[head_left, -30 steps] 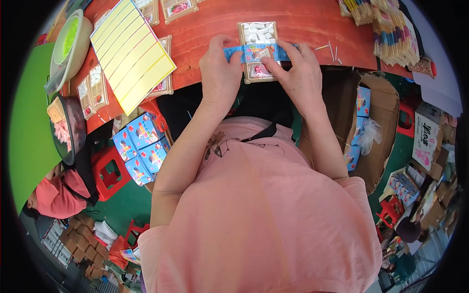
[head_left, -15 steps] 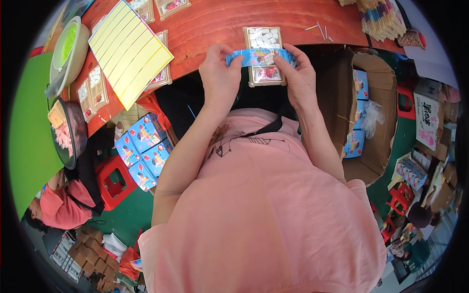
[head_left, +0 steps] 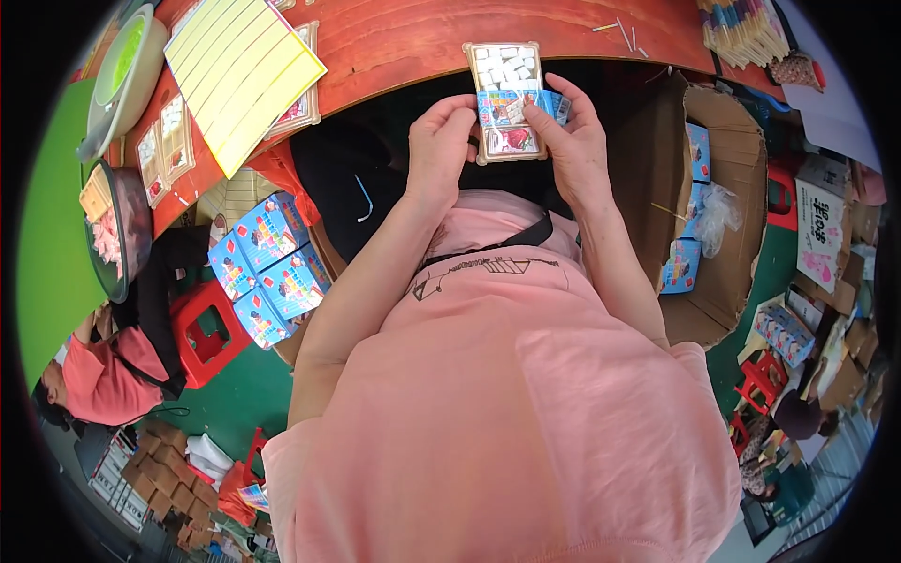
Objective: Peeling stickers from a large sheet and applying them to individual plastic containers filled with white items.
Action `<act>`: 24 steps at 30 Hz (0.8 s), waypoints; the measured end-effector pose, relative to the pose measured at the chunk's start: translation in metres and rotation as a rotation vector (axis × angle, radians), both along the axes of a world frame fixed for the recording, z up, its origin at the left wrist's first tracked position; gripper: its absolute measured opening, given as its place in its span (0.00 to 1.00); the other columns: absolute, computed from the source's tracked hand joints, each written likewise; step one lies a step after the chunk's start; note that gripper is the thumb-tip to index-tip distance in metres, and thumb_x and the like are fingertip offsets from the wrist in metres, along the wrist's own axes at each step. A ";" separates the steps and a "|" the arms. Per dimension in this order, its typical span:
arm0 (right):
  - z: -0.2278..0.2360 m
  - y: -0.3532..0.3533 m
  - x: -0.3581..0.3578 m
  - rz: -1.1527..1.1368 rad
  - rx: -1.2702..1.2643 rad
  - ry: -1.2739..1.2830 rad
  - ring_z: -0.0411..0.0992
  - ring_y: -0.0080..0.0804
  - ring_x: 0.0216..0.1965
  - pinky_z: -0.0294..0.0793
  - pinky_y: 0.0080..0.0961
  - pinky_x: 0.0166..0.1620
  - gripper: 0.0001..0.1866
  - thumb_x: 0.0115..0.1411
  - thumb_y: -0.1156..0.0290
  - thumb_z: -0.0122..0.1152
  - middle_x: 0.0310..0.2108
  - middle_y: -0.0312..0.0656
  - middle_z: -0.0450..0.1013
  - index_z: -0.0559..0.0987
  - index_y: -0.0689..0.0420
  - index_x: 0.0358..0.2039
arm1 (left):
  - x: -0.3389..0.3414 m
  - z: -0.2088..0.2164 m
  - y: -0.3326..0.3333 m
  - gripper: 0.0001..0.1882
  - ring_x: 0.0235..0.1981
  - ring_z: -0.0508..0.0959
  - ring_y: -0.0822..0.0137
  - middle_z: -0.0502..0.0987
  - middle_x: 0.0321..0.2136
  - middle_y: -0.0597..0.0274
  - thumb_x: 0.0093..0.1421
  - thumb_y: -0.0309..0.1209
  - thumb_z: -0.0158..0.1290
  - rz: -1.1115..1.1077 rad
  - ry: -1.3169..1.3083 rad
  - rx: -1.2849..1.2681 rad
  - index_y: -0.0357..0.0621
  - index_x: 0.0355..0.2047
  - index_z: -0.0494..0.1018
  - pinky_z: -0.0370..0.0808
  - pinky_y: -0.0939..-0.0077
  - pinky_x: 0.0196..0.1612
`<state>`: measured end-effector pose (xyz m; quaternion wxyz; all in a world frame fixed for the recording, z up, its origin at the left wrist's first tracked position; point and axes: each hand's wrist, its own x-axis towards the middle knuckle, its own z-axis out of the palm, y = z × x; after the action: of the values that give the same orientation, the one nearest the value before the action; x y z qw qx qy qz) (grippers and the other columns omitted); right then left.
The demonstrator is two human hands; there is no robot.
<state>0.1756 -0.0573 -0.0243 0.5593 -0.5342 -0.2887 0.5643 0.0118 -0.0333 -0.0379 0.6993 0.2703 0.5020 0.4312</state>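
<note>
Far left, one bowl [head_left: 148, 83] at the tabletop [head_left: 422, 28]'s left edge, two trays [head_left: 175, 136] by its near-left corner, one yellow sheet [head_left: 239, 84]. Bare red room along the near edge, and there's the left hand [head_left: 439, 141], gripping one clear-topped pack [head_left: 511, 68] at that edge! One blue band [head_left: 497, 110] crosses it, right end jutting, pinched by the right hand [head_left: 574, 141]. Four thin sticks [head_left: 624, 36] beyond; below, one open carton [head_left: 727, 281] crowds the right.

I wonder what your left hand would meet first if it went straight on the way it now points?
The left hand would probably meet the left edge of the tan tray with the blue band; its fingers look right beside it, though touch is unclear.
</note>
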 end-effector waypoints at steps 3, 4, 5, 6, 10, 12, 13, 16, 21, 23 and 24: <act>0.001 -0.003 -0.001 0.002 0.010 -0.027 0.74 0.27 0.46 0.77 0.23 0.48 0.31 0.59 0.75 0.68 0.47 0.45 0.73 0.66 0.63 0.60 | 0.007 0.015 -0.004 0.15 0.31 0.77 0.78 0.80 0.34 0.64 0.62 0.32 0.59 -0.018 0.009 -0.014 0.35 0.45 0.76 0.71 0.83 0.29; 0.001 -0.004 0.000 0.017 0.010 -0.040 0.73 0.27 0.46 0.76 0.23 0.48 0.32 0.59 0.75 0.68 0.47 0.45 0.72 0.65 0.62 0.61 | 0.007 0.016 -0.006 0.15 0.31 0.77 0.78 0.80 0.34 0.64 0.62 0.32 0.59 -0.020 0.009 -0.014 0.35 0.45 0.76 0.71 0.83 0.29; 0.001 -0.005 -0.001 0.033 0.011 -0.053 0.73 0.27 0.47 0.76 0.23 0.49 0.33 0.59 0.75 0.68 0.47 0.45 0.72 0.64 0.61 0.62 | 0.006 0.015 -0.008 0.16 0.33 0.77 0.77 0.80 0.36 0.63 0.62 0.33 0.59 -0.100 0.069 0.018 0.36 0.47 0.75 0.71 0.83 0.32; 0.000 -0.006 -0.001 0.030 0.011 -0.053 0.73 0.27 0.47 0.76 0.23 0.49 0.33 0.59 0.75 0.68 0.47 0.45 0.72 0.64 0.61 0.62 | 0.004 0.014 -0.009 0.17 0.35 0.78 0.76 0.81 0.38 0.63 0.63 0.33 0.58 -0.182 0.129 0.049 0.37 0.48 0.75 0.71 0.82 0.35; 0.002 -0.010 0.005 0.110 0.084 -0.013 0.73 0.25 0.46 0.75 0.21 0.47 0.35 0.60 0.74 0.66 0.47 0.43 0.72 0.60 0.61 0.65 | -0.015 0.014 0.000 0.17 0.37 0.79 0.74 0.80 0.40 0.63 0.60 0.27 0.60 -0.301 -0.126 -0.089 0.37 0.50 0.74 0.74 0.81 0.41; 0.013 -0.012 0.016 0.216 0.125 0.044 0.73 0.22 0.43 0.72 0.17 0.47 0.33 0.63 0.74 0.62 0.45 0.39 0.74 0.60 0.60 0.66 | -0.024 0.017 -0.004 0.18 0.39 0.80 0.72 0.80 0.42 0.62 0.60 0.26 0.59 -0.301 -0.131 -0.025 0.37 0.51 0.74 0.75 0.79 0.44; 0.023 -0.012 0.025 0.209 0.119 0.048 0.73 0.22 0.43 0.72 0.17 0.47 0.33 0.63 0.74 0.62 0.45 0.39 0.74 0.60 0.60 0.66 | -0.030 0.019 -0.007 0.19 0.42 0.80 0.71 0.80 0.43 0.60 0.60 0.24 0.58 -0.295 -0.135 0.042 0.36 0.52 0.73 0.76 0.77 0.47; 0.038 -0.016 0.045 0.490 0.121 -0.244 0.75 0.24 0.45 0.72 0.17 0.47 0.16 0.65 0.79 0.56 0.41 0.40 0.79 0.76 0.61 0.54 | -0.053 0.032 -0.011 0.17 0.46 0.80 0.68 0.80 0.46 0.58 0.60 0.20 0.57 -0.380 -0.114 0.168 0.34 0.51 0.74 0.75 0.74 0.52; 0.062 -0.012 0.051 0.705 0.376 -0.398 0.74 0.39 0.51 0.71 0.26 0.53 0.07 0.60 0.81 0.58 0.45 0.46 0.77 0.81 0.62 0.38 | -0.059 0.050 -0.011 0.16 0.42 0.75 0.64 0.78 0.38 0.61 0.48 0.13 0.58 -0.570 0.208 0.826 0.41 0.38 0.79 0.72 0.70 0.47; 0.074 -0.012 0.052 0.711 0.539 -0.622 0.68 0.44 0.59 0.68 0.29 0.57 0.07 0.58 0.81 0.58 0.53 0.47 0.71 0.82 0.59 0.36 | -0.060 0.056 -0.014 0.17 0.42 0.75 0.62 0.78 0.38 0.62 0.45 0.13 0.58 -0.566 0.263 0.893 0.42 0.37 0.79 0.72 0.69 0.46; 0.074 -0.011 0.054 0.720 0.586 -0.675 0.67 0.39 0.56 0.68 0.28 0.52 0.08 0.55 0.81 0.60 0.53 0.45 0.66 0.83 0.57 0.34 | -0.061 0.057 -0.016 0.19 0.42 0.74 0.60 0.78 0.39 0.62 0.42 0.13 0.58 -0.559 0.315 0.972 0.43 0.36 0.79 0.72 0.69 0.46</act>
<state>0.2300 -0.0684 0.0497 0.3333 -0.3756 -0.7594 0.4137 -0.0495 -0.0497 0.0192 0.4992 0.7433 0.2541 0.3658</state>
